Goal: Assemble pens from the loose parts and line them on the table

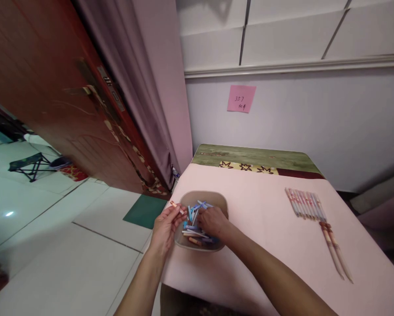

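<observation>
A beige tray [216, 199] sits at the left edge of a table under a pink cloth [266, 228]. It holds several small sticks in blue, white and orange [193, 219]. My left hand [166, 226] hovers at the tray's left rim, fingers pinched on a short orange-tipped stick [176, 205]. My right hand [213, 221] reaches down into the tray among the sticks, fingers curled; what they grip is hidden.
A row of several long pens or pencils [305, 204] lies on the cloth to the right, two more [335, 250] below it. A pink sticky note [241, 98] is on the wall. A wooden door [52, 96] and curtain [141, 87] stand left.
</observation>
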`<state>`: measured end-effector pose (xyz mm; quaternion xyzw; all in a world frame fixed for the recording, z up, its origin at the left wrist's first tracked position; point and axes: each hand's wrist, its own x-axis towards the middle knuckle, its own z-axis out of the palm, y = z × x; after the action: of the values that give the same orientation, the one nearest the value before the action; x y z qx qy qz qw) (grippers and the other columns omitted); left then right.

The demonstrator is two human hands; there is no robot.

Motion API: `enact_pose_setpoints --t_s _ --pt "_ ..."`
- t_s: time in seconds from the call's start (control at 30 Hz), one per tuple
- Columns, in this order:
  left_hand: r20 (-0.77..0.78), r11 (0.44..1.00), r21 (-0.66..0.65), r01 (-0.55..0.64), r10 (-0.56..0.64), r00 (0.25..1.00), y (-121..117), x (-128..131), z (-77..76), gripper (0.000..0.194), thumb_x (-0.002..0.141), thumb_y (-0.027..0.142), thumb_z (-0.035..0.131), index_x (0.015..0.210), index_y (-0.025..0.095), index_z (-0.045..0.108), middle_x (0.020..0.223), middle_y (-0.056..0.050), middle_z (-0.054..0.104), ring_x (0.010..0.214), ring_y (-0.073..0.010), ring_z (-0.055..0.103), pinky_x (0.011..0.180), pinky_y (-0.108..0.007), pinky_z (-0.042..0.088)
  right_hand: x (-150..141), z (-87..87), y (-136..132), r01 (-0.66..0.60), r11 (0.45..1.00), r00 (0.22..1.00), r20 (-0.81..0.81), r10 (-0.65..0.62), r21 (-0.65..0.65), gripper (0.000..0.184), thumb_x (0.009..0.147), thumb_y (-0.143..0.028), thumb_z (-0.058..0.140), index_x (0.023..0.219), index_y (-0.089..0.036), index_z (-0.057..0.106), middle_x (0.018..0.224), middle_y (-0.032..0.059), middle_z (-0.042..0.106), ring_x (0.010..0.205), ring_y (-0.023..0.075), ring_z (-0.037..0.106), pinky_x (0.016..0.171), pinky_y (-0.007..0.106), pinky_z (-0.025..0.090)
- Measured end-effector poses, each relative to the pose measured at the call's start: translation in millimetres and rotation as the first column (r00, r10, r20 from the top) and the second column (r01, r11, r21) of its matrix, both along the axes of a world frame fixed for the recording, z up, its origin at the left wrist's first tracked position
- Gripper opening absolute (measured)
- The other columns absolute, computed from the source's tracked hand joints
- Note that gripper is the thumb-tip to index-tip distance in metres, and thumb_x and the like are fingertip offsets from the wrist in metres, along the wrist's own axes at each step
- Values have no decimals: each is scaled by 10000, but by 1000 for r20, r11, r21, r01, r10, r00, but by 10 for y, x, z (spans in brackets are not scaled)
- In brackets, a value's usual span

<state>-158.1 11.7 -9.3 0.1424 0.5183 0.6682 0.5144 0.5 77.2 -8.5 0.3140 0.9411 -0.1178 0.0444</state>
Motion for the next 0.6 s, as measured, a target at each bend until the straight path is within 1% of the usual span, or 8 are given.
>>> enact_pose_setpoints --t_s 0.13,0.27,0.4,0.5,0.6 --pt "-20 1000 1 12 -12 1000 -12 25 17 140 743 122 718 873 83 687 807 -102 734 712 -155 700 681 -247 596 281 74 95 66 997 997 49 -67 29 250 893 -187 483 932 -170 729 1003 124 708 887 246 682 722 312 516" --pt "-34 1000 -6 28 -28 999 -3 40 34 150 747 130 714 888 86 687 816 -97 733 697 -145 694 665 -240 593 450 138 108 80 997 994 69 -81 20 211 861 -167 530 892 -189 737 969 109 720 874 234 686 700 293 509" --pt "-37 1000 -10 25 -25 999 6 42 32 157 742 138 720 889 95 685 818 -93 733 692 -139 692 664 -232 589 459 130 18 71 997 995 70 -72 8 189 831 -155 560 850 -177 747 943 121 726 884 248 683 722 310 506" --pt "-35 1000 -11 27 -27 999 9 34 21 155 739 144 724 882 96 686 818 -92 732 684 -138 691 664 -232 587 422 129 -44 75 997 996 55 -75 2 168 813 -206 590 835 -167 752 920 132 729 872 256 684 740 316 507" --pt "-30 999 -10 37 -38 999 19 28 16 158 746 143 718 892 91 687 829 -100 733 670 -137 688 658 -239 589 310 142 -51 99 995 995 10 -99 1 212 861 -267 545 877 -197 744 957 109 729 875 245 687 744 310 510"
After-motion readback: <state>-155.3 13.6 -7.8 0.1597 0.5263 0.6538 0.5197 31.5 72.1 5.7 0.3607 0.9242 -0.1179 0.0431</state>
